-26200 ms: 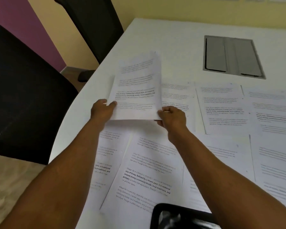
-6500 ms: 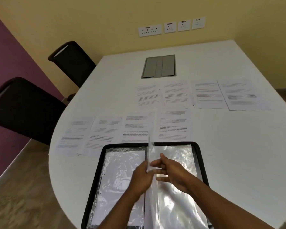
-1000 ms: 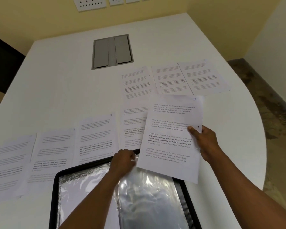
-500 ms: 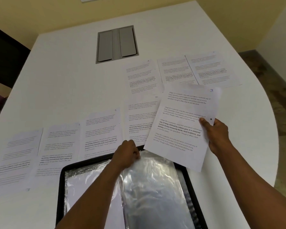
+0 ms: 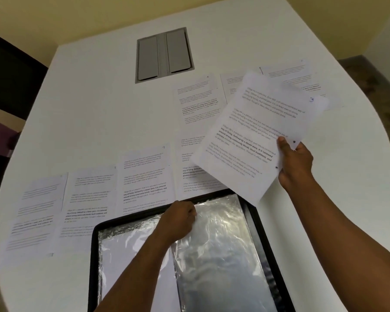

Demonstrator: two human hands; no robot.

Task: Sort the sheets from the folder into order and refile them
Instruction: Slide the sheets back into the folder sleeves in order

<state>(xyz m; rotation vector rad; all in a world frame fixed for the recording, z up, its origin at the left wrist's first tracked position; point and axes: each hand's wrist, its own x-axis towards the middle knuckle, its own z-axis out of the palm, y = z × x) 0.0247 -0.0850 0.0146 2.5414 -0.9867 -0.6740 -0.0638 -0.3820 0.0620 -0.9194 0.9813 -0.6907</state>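
The right hand (image 5: 296, 165) holds a printed sheet (image 5: 257, 136) marked with a handwritten 3 in the air at right of centre, thumb on its face and fingers curled behind its punched edge. The sheet's long axis tilts from the upper right of the frame down toward lower centre, so its lowest corner hangs just above the far right corner of the open black folder (image 5: 265, 233). The left hand (image 5: 178, 219) is nearer the target: its fingers are bunched in a pinch at the top edge of the clear plastic sleeve (image 5: 214, 255) on the folder's right side, apparently parting its mouth, though the opening itself is hard to make out. The sleeve runs lengthwise toward the bottom of the frame, so the sheet would probably need turning to line up with it before sliding in. Both forearms reach up from the lower edge. More printed sheets (image 5: 144, 176) lie in rows on the white table (image 5: 88, 109), beyond the folder.
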